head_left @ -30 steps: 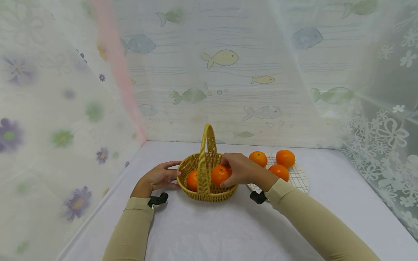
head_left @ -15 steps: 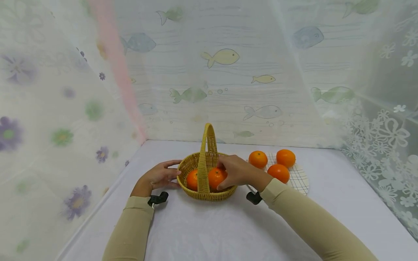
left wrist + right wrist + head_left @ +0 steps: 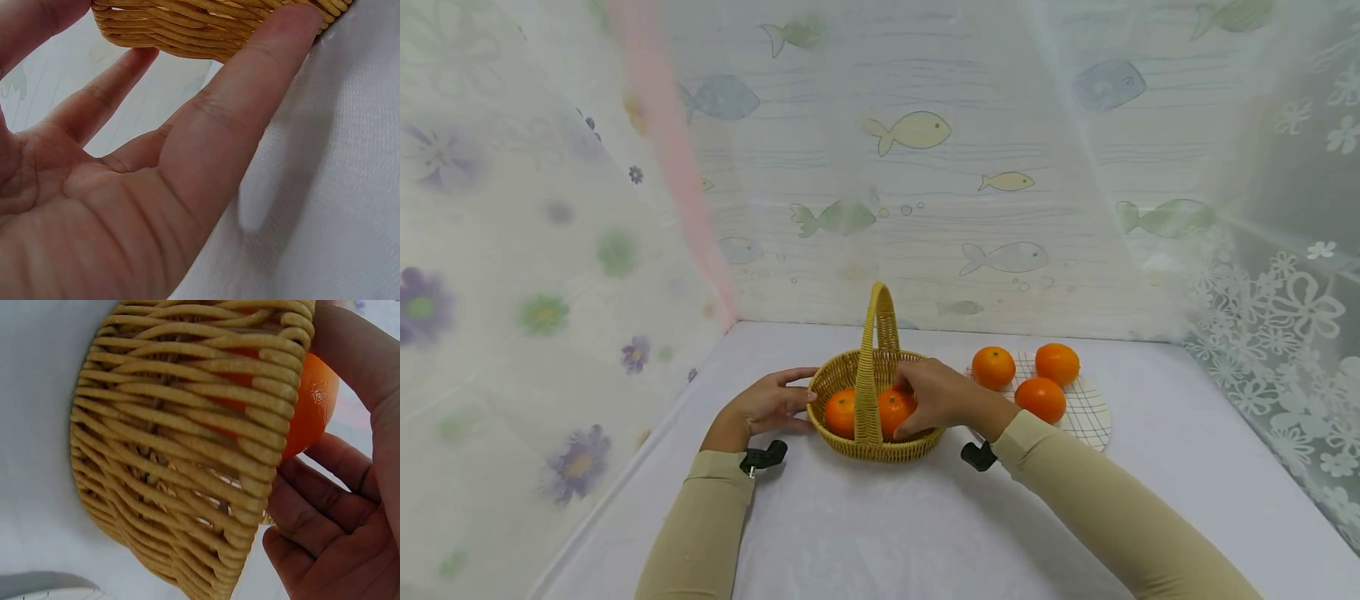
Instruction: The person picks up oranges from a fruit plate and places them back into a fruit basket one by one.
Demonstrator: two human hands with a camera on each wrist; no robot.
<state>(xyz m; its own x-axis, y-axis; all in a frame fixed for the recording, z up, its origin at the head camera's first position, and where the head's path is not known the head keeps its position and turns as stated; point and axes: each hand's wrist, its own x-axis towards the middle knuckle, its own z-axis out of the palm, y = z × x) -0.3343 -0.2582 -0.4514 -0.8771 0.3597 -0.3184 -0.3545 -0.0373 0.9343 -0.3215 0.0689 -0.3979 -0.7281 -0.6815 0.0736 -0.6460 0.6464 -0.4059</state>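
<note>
A yellow woven basket [image 3: 842,446] with a tall arched handle stands upright on the table. My right hand [image 3: 947,398] reaches into its right half and grips an orange [image 3: 895,414] low inside, thumb on the near side and fingers behind. The right wrist view has that orange [image 3: 317,403] rising above the woven wall, touched by thumb and fingers. In the basket's left half lies another orange [image 3: 840,414], partly behind the handle. My left hand [image 3: 771,404] touches the basket's left end; in the left wrist view its fingers are spread and fairly straight against the weave [image 3: 181,28].
Right of the basket, a white plate with a grid pattern [image 3: 1088,417] bears three oranges [image 3: 1040,400]. A white cloth [image 3: 865,533] covers the table. Sheer patterned curtains [image 3: 917,250] stand behind and at both sides.
My right hand has moved left and slightly down with its orange, deeper into the basket. The other orange in the basket has shifted slightly left. My left hand has stayed put.
</note>
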